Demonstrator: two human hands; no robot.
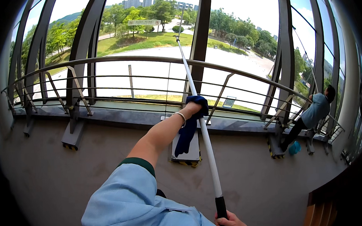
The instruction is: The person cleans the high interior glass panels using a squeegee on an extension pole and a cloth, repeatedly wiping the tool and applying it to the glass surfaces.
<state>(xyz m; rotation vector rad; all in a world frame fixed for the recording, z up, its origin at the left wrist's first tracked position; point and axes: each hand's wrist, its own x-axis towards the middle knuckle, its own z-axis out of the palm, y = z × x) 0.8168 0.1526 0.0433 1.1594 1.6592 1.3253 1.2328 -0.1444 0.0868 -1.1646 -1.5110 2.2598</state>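
A long telescopic pole (211,160) with a ribbed lower tube slants up and away from me across the railing. My left hand (194,107), arm stretched out and a bangle on the wrist, is closed around its middle. A dark blue cloth (186,140) is bunched between that hand and the pole, its end hanging down. At the bottom of the view my right hand (232,222) grips the pole's black handle (221,205). The pole's far end carries a thin crosswise head (177,37), seemingly a squeegee, against the tall window glass; its contact is too small to tell.
A curved metal handrail (136,58) with thin bars runs before the windows. Steel columns (201,36) stand on bases; a base (186,158) with striped edging is before me. At right another person (315,111) holds a long pole (310,65) beside a teal bucket (295,147).
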